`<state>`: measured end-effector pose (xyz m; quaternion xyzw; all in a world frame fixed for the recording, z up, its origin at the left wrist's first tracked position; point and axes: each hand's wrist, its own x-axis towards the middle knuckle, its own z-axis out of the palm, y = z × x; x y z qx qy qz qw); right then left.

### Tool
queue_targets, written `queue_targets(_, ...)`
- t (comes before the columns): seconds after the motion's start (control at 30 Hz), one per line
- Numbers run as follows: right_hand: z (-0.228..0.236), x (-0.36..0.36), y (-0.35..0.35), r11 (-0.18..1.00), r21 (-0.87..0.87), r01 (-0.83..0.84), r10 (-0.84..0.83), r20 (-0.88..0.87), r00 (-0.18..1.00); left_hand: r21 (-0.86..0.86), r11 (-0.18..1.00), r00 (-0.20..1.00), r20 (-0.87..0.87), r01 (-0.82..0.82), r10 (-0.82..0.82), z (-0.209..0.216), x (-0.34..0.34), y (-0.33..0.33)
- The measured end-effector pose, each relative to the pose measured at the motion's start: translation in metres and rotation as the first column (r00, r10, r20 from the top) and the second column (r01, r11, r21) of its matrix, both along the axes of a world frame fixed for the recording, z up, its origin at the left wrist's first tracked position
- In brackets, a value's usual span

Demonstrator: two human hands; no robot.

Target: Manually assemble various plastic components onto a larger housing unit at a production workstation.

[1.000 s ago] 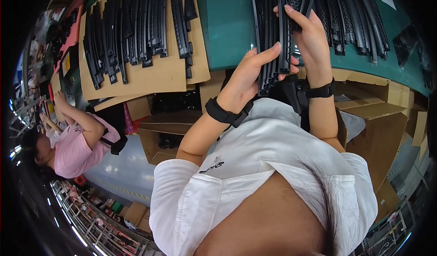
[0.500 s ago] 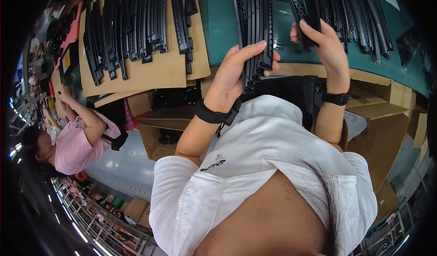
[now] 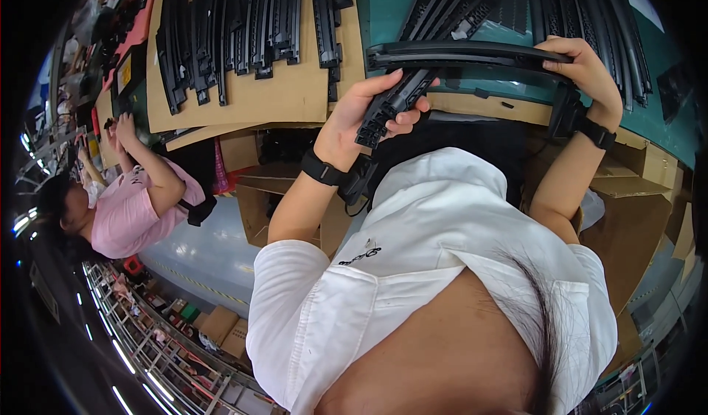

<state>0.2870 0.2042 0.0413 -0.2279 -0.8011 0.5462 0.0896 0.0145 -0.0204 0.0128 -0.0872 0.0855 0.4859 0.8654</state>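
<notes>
Long black strip (image 3: pixel 479 53) is held crosswise above the counter (image 3: pixel 672 40), in front of the body. Its right end is pinched by the right hand (image 3: pixel 594 79), thumb and fingers closed on it. The bundle of black strips (image 3: pixel 397 101) is gripped near its lower end by the left hand (image 3: pixel 350 116), fingers curled partly round it and thumb laid along it.

Risk, as judged: the long strip is held at one end only, so its free end could be swung or dipped into the bundle and be scratched or snagged (whether the two already touch cannot be told). The bundle is fanned at its far end, so a piece could be slid out or dropped if the left hand's hold were loosened.

Axis: the long strip is run left to right, slightly bowed, its free end pointed to the person's left, past the bundle and toward the cardboard sheet (image 3: pixel 243 104). The bundle is slanted, lower end toward the body, far end pointed away and to the right.
</notes>
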Motion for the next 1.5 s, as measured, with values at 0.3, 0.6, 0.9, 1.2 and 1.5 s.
queue_targets(0.3, 0.011, 0.003, 0.013, 0.99, -0.042, -0.138, 0.141, 0.061, 0.988, 0.026, 0.999, 0.994, 0.102, 0.043, -0.046, -0.016, -0.008, -0.006)
queue_targets(0.6, 0.006, -0.013, 0.008, 0.993, 0.093, -0.076, 0.057, 0.195, 0.979, 0.093, 0.993, 0.997, -0.027, 0.07, -0.067, -0.013, -0.001, -0.005)
queue_targets(0.9, 0.005, -0.023, 0.008, 0.962, 0.242, -0.125, 0.092, 0.143, 0.985, -0.009, 0.994, 0.99, -0.089, 0.107, -0.108, -0.006, 0.002, -0.008)
queue_targets(1.2, -0.006, -0.03, 0.022, 0.827, 0.56, -0.047, 0.039, 0.027, 0.999, -0.034, 0.997, 0.993, 0.09, 0.075, -0.072, -0.006, 0.01, -0.005)
queue_targets(1.5, -0.008, -0.017, 0.015, 0.71, 0.524, 0.47, -0.3, -0.379, 0.876, 0.021, 0.999, 0.998, 0.052, 0.029, -0.03, -0.013, 0.034, -0.004)
